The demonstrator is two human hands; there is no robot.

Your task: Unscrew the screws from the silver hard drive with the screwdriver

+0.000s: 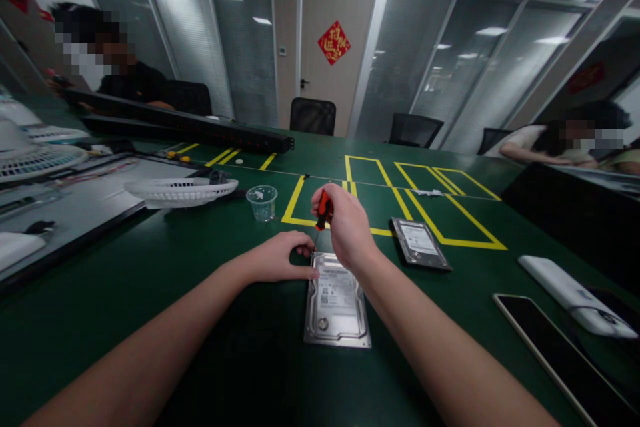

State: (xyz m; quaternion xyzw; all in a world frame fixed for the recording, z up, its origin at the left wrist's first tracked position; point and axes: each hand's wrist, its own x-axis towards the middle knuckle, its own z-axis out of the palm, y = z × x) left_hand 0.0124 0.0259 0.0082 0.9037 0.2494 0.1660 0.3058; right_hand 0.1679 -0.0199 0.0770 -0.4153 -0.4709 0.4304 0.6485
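Hard drive (345, 310) lies flat on the table (270, 327), near middle, left hand (277, 257) loosely parted at its far-left corner, right hand (350, 220) gripping a screwdriver (324, 209), seemingly mid-screwing, which calls for steady, aligned pressure.

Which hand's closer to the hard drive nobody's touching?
Right. The right hand, holding a screwdriver, is left of that hard drive; the left hand is farther left, touching the other drive.

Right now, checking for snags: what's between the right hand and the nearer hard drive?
Head view: a red-and-black screwdriver reaches from the right hand toward the hard drive.
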